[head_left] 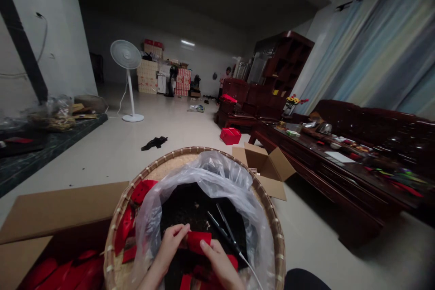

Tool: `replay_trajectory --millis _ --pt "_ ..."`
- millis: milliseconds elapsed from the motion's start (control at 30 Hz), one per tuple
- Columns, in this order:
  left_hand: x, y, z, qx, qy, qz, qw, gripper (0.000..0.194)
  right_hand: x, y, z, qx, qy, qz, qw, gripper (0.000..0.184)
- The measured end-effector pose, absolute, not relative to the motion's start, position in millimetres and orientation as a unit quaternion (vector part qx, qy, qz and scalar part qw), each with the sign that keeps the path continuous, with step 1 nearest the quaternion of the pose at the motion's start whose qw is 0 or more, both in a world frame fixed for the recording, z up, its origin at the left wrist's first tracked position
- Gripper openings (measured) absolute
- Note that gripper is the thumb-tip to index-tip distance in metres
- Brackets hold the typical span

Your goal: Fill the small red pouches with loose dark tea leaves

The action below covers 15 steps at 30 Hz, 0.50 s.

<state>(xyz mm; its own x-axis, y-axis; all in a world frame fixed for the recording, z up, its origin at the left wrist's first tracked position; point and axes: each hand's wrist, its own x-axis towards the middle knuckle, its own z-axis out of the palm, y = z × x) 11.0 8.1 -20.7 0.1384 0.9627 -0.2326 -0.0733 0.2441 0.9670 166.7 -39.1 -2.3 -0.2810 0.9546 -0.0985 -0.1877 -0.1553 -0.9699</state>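
Note:
My left hand [171, 244] and my right hand [219, 263] together pinch a folded red paper or card piece [199, 241] above a dark, crumbly filling [190, 208]. That filling lies inside a clear plastic bag [210, 176], which lines a round woven bamboo basket [149, 176]. Long black tongs [222, 231] with a white cord rest in the bag beside my right hand. More red pieces [141, 191] lie between the bag and the basket rim. At lower left, an open cardboard box [57, 210] holds several curved red pieces [64, 274].
A second open cardboard box [267, 165] stands beyond the basket. A red box [230, 136] and black cloth [154, 143] sit on the floor. A dark wooden table [326, 154] with clutter runs along the right. A standing fan [126, 61] and a distant person [224, 82] are further back.

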Motion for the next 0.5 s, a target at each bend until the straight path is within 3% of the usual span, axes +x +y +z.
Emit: replay_trajectory --millis 333,500 --pt "6.5 8.9 -20.3 0.374 0.496 0.461 0.634 0.047 165.8 -43.5 10.6 -0.381 -0.441 0.698 0.416 0.064" --pt "7.0 7.4 -17.5 0.399 0.484 0.459 0.629 0.046 171.2 -46.8 -2.2 -0.444 -0.345 0.709 0.426 0.062"
